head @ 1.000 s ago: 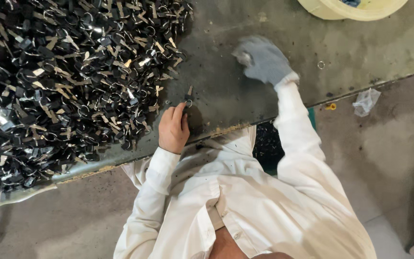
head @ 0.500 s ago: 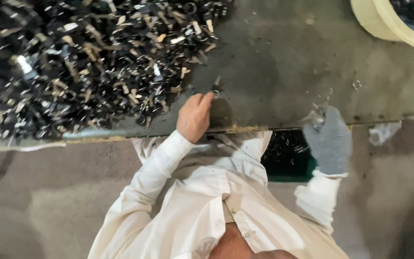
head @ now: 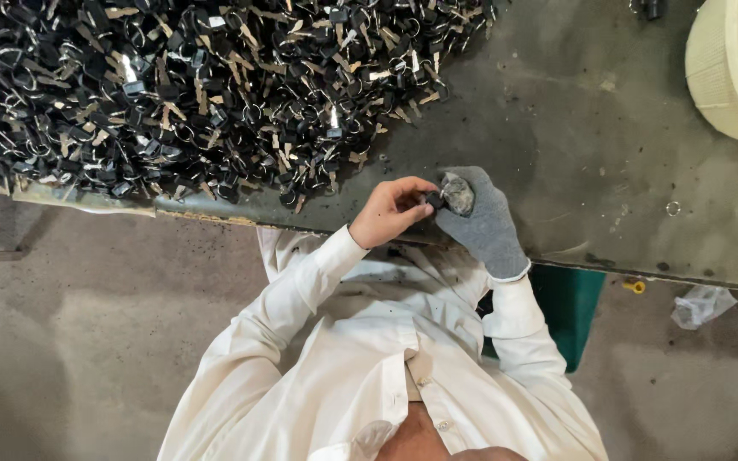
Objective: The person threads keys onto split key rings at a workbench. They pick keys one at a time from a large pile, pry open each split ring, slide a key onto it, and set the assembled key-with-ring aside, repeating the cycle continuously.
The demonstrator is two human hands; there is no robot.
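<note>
**Two hands meet on one small dark part at the bench edge**

Both hands come together just above the near edge of the bench (head: pixel 608 171). The left hand (head: pixel 389 213), bare, has its fingers (head: pixel 410 189) curled closed around a small dark part (head: pixel 433 200), pinching it at its left end. The right hand (head: pixel 482 220), in a grey glove, closes on the same part from the other side, its fingertips (head: pixel 457 193) bunched over the part's right end. The part is mostly hidden by the fingers, so its shape and long axis cannot be told; it lies between the two hands, touching both, neither one nearer.

Up and to the left of the hands, well apart from them, a large pile (head: pixel 198 85) of small black and metal pieces covers the bench. The bare left hand is on the pile's side. A pale tub (head: pixel 723 77) stands at the far right corner, and a green bin (head: pixel 570 303) shows below the bench edge beside the right sleeve.
</note>
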